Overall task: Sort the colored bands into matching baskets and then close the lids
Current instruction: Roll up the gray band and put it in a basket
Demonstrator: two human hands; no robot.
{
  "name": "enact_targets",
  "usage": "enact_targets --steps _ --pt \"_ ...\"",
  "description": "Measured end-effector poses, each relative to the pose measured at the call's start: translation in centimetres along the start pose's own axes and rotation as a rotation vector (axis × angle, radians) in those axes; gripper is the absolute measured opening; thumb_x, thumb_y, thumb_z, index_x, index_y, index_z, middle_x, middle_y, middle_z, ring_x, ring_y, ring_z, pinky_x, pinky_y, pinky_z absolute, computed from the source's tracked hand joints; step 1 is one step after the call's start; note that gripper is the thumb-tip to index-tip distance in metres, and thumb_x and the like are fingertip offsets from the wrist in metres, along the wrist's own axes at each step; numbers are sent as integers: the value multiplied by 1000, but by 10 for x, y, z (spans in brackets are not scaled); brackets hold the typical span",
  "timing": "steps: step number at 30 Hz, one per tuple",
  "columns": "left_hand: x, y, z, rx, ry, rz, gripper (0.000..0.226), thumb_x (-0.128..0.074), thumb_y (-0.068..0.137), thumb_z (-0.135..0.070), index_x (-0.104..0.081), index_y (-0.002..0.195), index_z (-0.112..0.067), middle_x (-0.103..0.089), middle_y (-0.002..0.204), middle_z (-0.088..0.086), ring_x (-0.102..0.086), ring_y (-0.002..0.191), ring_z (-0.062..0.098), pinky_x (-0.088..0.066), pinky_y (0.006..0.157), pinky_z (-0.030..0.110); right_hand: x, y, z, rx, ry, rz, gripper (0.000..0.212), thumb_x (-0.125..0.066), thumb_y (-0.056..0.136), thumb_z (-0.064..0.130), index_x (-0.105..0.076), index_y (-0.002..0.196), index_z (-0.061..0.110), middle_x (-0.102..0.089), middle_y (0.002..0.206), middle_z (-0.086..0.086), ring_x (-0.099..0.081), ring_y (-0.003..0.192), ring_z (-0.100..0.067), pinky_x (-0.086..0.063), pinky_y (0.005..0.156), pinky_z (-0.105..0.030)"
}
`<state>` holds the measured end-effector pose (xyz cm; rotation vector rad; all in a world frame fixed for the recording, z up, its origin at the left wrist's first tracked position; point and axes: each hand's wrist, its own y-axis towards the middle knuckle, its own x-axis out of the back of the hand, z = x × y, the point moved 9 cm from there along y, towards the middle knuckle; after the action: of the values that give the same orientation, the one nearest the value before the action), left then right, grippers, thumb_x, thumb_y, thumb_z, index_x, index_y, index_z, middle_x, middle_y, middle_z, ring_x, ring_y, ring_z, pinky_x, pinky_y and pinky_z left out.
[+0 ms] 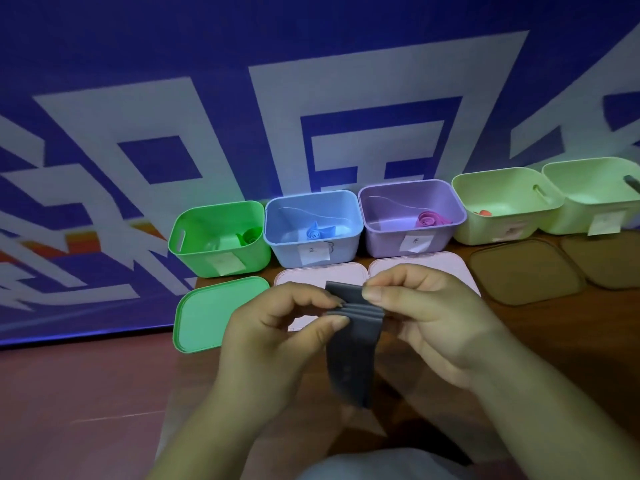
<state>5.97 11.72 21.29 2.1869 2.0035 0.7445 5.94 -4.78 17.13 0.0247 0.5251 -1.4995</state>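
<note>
A dark grey band [349,355] hangs folded in several layers between both hands, over the table's front. My left hand [277,337] pinches its folded top from the left; my right hand [429,313] pinches it from the right. Behind stand open baskets in a row: green [194,251] with a green band [250,235], blue [284,251] with a blue band [317,232], purple [377,242] with a pink-purple band [429,220], a pale green basket [485,230] with a red band [483,213], and another pale green basket [575,216] at far right.
Lids lie in front of the baskets: a green lid [204,313], two pinkish lids [301,277] [446,268] partly behind my hands, and two brown lids [523,275] [609,258]. A blue and white patterned backdrop [207,116] rises behind. The table's left edge runs near the green lid.
</note>
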Motion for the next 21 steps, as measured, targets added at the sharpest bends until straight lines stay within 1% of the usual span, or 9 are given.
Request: enact_targets --steps 3,5,9,11,14,16,17,19,21 --pt "14 -8 1 -7 19 -60 22 -82 68 -24 -70 86 -30 -73 85 -15 -71 81 11 -55 72 20 -14 -6 -7 -30 53 14 7 -71 58 12 -72 65 12 -68 68 -6 -65 62 -12 -53 57 -21" --pt "22 -12 1 -13 49 -87 22 -77 69 -32 -68 89 -37 -71 88 -17 -70 83 12 -57 71 24 -20 -8 -11 -31 56 12 5 -71 58 12 -73 63 12 -68 68 -5 -66 62 -12 -53 57 -21" --pt "34 -17 -5 -69 94 -123 25 -75 71 -33 -66 92 -45 -69 90 -19 -69 84 14 -58 73 34 -27 -9 -16 -29 42 6 6 -72 58 14 -74 63 15 -68 69 -5 -66 63 -12 -53 58 -22" --pt "38 -17 -7 -89 119 -136 28 -74 72 -33 -65 92 -48 -68 91 -20 -68 83 14 -57 72 36 -30 -10 -18 -27 31 10 7 -72 57 16 -75 64 15 -69 70 -5 -66 65 -12 -54 61 -23" --pt "43 -19 -3 -72 105 -167 23 -76 71 -31 -65 90 -40 -68 90 -17 -67 84 16 -56 74 41 -33 -10 -19 -16 42 29 6 -72 60 14 -75 65 14 -71 73 -6 -68 68 -14 -55 64 -24" --pt "46 -21 2 -49 91 -185 23 -77 70 -31 -66 90 -35 -69 90 -15 -67 87 19 -55 78 45 -35 -9 -19 -17 34 47 6 -76 61 9 -75 65 14 -71 73 -6 -67 68 -16 -56 63 -25" --pt "47 -21 3 -44 94 -190 23 -77 70 -31 -66 90 -35 -69 91 -15 -67 88 19 -55 79 44 -36 -10 -19 -21 21 57 11 -81 62 6 -75 65 15 -70 73 -7 -66 68 -16 -56 64 -26" --pt "46 -21 2 -47 85 -191 23 -77 71 -31 -65 90 -35 -69 92 -15 -68 91 18 -55 82 43 -37 -8 -20 -30 3 75 13 -80 63 4 -75 66 15 -70 73 -7 -66 68 -17 -56 66 -29" --pt "45 -20 1 -50 45 -188 22 -77 71 -30 -65 90 -35 -70 95 -15 -68 96 19 -55 86 46 -38 -8 -19 -34 -1 102 18 -84 58 3 -75 67 16 -70 75 -7 -65 70 -17 -56 69 -30"
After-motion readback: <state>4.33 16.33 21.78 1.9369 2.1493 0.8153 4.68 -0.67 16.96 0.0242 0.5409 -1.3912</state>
